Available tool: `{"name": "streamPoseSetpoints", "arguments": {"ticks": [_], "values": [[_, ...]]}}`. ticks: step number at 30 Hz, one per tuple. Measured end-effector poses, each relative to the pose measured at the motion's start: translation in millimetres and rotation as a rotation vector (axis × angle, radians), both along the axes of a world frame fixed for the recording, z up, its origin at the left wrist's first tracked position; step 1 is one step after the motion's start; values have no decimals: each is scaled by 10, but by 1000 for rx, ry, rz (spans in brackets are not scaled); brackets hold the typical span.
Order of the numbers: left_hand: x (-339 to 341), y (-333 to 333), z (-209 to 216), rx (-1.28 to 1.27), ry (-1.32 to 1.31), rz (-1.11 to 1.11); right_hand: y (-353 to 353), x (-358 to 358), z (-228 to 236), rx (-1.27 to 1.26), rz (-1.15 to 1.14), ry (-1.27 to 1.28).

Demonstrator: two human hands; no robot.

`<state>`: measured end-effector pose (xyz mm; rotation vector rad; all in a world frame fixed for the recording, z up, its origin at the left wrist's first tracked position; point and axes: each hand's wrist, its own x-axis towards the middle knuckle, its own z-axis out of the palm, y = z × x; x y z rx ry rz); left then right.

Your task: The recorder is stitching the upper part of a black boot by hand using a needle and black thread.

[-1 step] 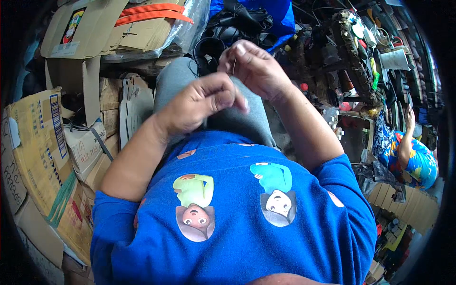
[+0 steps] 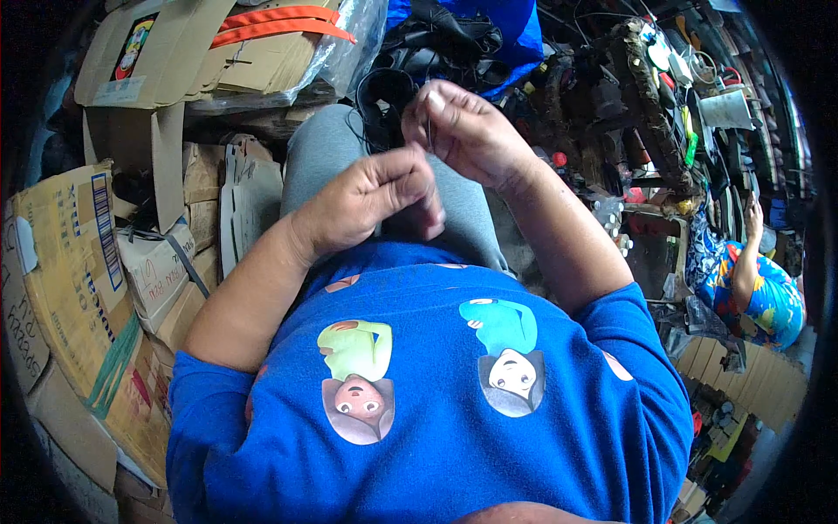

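In the middle of the view, over my lap, my right hand (image 2: 467, 131) is raised with thumb and fingers pinched together. A thin, dark needle-like thing (image 2: 429, 131) points down from that pinch. Just below and to the left, my left hand (image 2: 375, 196) is closed, its thumb pressed against the forefinger. What it holds, if anything, is too small to make out. The fingertips of both hands are close to each other. Fine black thread (image 2: 356, 120) hangs beside my knee, near a black, round-mouthed object (image 2: 387, 87).
Grey trousers (image 2: 321, 157) cover my legs. Stacked cardboard (image 2: 65, 253) stands at left. Black, leather-like items (image 2: 445, 39) lie beyond my knees, against a blue sheet (image 2: 521, 44). A cluttered rack (image 2: 663, 113) is at right, with another person in a colourful top (image 2: 768, 297).
My left hand has shifted slightly to the right, and its fingers have curled downward. The right hand has moved a little to the left.
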<state>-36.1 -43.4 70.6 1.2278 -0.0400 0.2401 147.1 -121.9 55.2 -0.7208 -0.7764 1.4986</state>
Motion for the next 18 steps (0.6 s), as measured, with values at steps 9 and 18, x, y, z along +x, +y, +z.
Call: {"name": "streamPoseSetpoints", "arguments": {"ticks": [9,18], "values": [[-1440,898,-381,1162,673,619,-1403,1328,-330,-545,-92,-1427],[-933,1024,-279,1352,628,630,-1524,1512,-265,-522,-35,-1774]]}}
